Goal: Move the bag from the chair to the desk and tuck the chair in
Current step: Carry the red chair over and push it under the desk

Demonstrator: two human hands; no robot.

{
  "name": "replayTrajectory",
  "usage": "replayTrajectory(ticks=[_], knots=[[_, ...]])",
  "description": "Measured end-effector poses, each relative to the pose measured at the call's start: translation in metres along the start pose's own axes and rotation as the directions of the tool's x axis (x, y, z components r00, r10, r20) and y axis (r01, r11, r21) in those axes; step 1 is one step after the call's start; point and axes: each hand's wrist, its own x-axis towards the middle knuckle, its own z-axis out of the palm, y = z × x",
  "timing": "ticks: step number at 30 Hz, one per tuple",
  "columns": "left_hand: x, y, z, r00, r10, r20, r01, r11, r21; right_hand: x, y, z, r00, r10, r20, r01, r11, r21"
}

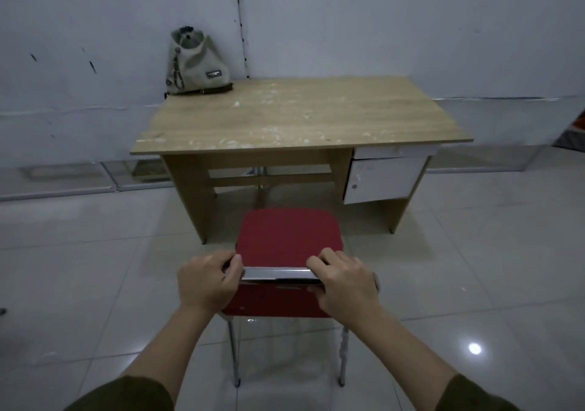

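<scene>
A beige canvas bag stands upright on the far left corner of the wooden desk, against the wall. A red padded chair with metal legs stands in front of the desk, its seat facing the desk's leg opening and outside it. My left hand grips the left end of the chair's backrest top. My right hand grips the right end of that same edge. Both hands wrap over the silver rim of the backrest.
The desk has a white drawer unit under its right side and an opening under the left and middle. The floor is pale glossy tile. A grey wall runs behind the desk.
</scene>
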Motion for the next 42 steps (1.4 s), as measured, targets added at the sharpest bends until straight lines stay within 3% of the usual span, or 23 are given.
replayTrajectory(ticks=[8, 18, 25, 34, 42], knots=[[0.067, 0.000, 0.023, 0.999, -0.009, 0.034, 0.012, 0.997, -0.072, 0.068, 0.037, 0.022, 0.999, -0.034, -0.004, 0.034, 0.998, -0.057], [0.154, -0.017, 0.053, 0.997, -0.004, 0.079, 0.010, 0.997, -0.078, 0.182, 0.075, 0.051, 0.987, -0.069, 0.144, 0.093, 0.983, -0.161], [0.228, -0.058, 0.065, 0.995, -0.011, 0.100, 0.016, 0.998, -0.054, 0.250, 0.072, 0.080, 0.995, -0.073, 0.070, 0.085, 0.982, -0.170], [0.315, -0.091, 0.091, 0.999, -0.022, 0.029, 0.023, 0.999, -0.033, 0.325, 0.083, 0.115, 0.999, -0.047, -0.011, 0.045, 0.990, -0.137], [0.397, -0.096, 0.123, 0.999, 0.015, 0.046, -0.014, 1.000, -0.019, 0.399, 0.120, 0.139, 1.000, -0.027, 0.009, 0.028, 0.992, -0.123]])
